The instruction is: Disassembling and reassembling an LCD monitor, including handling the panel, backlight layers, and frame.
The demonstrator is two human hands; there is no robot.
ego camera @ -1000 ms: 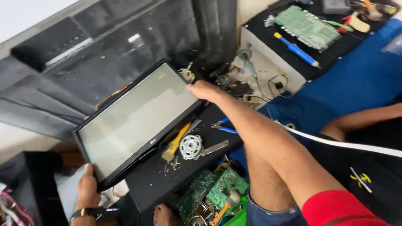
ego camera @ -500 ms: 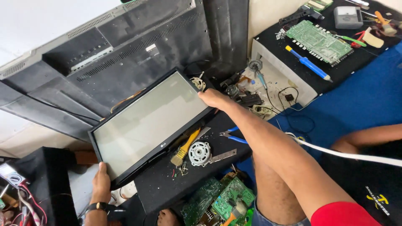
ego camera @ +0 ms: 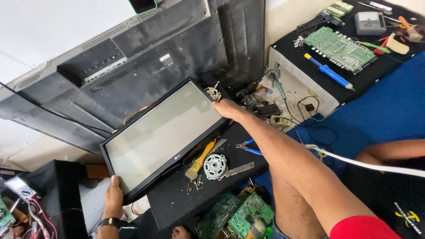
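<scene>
The flat monitor [ego camera: 166, 137] lay tilted above the paintbrush [ego camera: 200, 160], long axis running lower left to upper right. The left hand [ego camera: 113, 196] clasped its lower-left corner, the right hand [ego camera: 229, 109] its upper-right edge.

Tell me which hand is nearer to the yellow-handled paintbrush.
The right hand is nearer: it grips the monitor's right edge, just above the paintbrush. The left hand holds the monitor's lower-left corner, farther off to the brush's left.
</scene>
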